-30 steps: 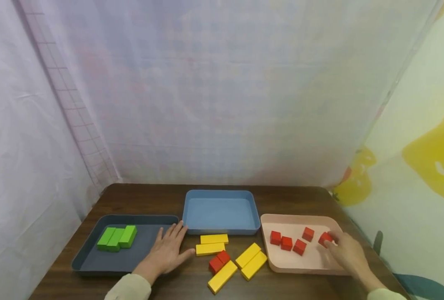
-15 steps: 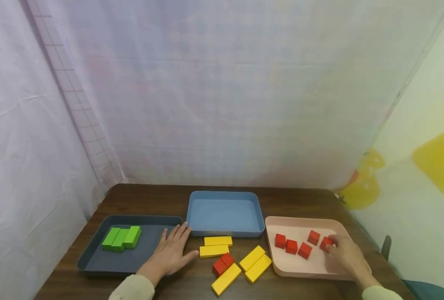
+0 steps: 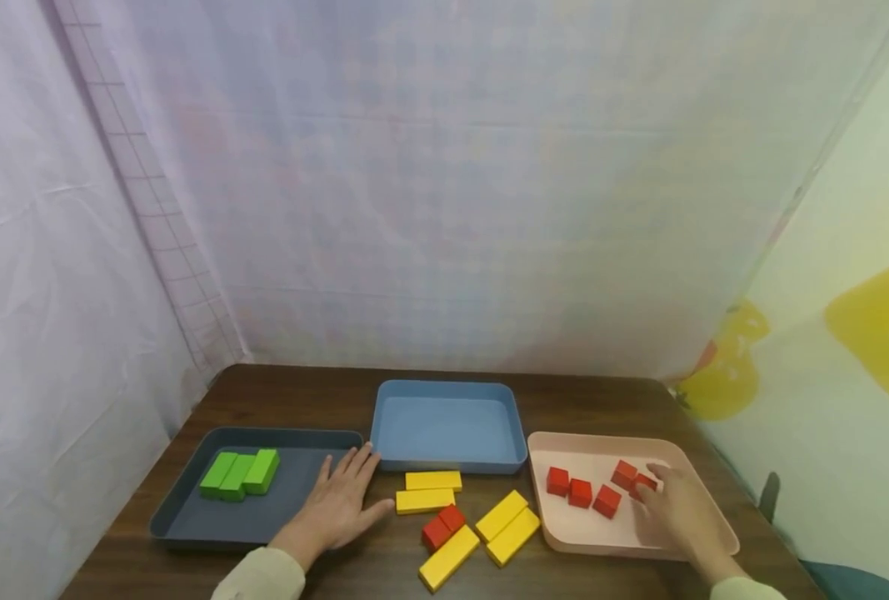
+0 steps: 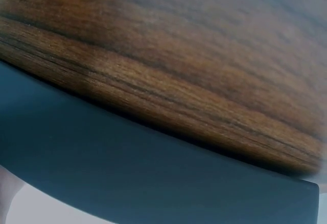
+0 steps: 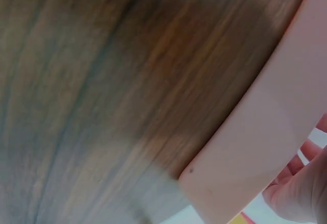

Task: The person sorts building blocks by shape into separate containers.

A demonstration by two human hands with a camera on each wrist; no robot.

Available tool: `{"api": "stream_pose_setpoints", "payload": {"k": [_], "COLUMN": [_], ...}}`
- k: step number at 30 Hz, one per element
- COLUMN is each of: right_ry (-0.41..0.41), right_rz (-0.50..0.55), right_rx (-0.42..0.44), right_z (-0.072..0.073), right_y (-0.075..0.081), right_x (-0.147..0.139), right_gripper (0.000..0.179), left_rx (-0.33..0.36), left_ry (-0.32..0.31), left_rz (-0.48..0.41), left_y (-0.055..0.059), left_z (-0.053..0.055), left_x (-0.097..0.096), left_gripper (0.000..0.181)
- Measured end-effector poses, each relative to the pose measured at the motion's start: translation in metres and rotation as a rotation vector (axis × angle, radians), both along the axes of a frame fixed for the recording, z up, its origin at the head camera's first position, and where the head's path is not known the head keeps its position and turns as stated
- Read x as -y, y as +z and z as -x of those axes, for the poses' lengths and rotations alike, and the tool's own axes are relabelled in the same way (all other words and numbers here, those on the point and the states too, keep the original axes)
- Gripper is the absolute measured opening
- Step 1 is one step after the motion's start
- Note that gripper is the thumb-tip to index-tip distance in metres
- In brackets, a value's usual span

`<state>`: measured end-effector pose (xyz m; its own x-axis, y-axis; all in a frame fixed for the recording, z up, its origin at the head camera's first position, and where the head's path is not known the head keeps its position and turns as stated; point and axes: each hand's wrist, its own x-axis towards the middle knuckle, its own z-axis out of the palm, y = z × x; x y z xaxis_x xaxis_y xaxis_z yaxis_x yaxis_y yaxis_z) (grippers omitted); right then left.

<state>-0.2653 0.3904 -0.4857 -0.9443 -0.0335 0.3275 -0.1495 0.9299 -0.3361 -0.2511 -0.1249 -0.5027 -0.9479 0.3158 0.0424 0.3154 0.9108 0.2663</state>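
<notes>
In the head view, my right hand (image 3: 676, 507) is over the pink tray (image 3: 714, 500), its thumb and index finger around a red cube (image 3: 642, 483). That cube sits close against another red cube (image 3: 624, 473); several more red cubes lie to its left. The right wrist view shows part of the right hand (image 5: 301, 185) beyond the tray wall. My left hand (image 3: 337, 506) lies with spread, straight fingers over the right edge of the dark grey tray (image 3: 287, 521), fingertips near the blue tray's (image 3: 451, 467) corner. The left wrist view mostly shows the grey tray's side and the tabletop.
Three green blocks (image 3: 239, 475) lie in the grey tray. Between the trays, several yellow blocks (image 3: 449, 558) and two red cubes (image 3: 444, 527) are on the wooden table (image 3: 586, 400). A white curtain (image 3: 444, 208) hangs behind.
My right hand has shifted the red cube leftward inside the pink tray, closer to the neighbouring cube. The left hand stays in place; the head view has shifted slightly.
</notes>
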Motion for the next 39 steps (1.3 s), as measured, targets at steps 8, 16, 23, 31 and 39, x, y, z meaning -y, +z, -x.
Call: {"api": "stream_pose_setpoints", "payload": {"k": [8,16,23,31,39], "right_ry": [0.083,0.011,0.076,0.192,0.263], "right_rz": [0.081,0.158,0.207,0.267,0.288], "right_rx": [-0.149,0.026,0.067,0.093,0.186], "right_z": [-0.003,-0.009,-0.008,-0.005,-0.009], "right_y": [0.013,0.028,0.037,0.036,0.034], "right_x": [0.024,0.062,0.092,0.124,0.164], "right_gripper": [0.024,0.047,0.048,0.048,0.043], "left_rx": [0.002,0.011,-0.004,0.011,0.011], "left_ry": [0.000,-0.004,0.002,0.006,0.012], "left_rz": [0.005,0.005,0.005,0.004,0.008], "left_y": [-0.002,-0.004,-0.001,-0.002,-0.001], "left_z": [0.001,0.000,0.001,0.002,0.002], "left_x": [0.001,0.002,0.001,0.001,0.000], "left_gripper": [0.086,0.086,0.085,0.086,0.086]}}
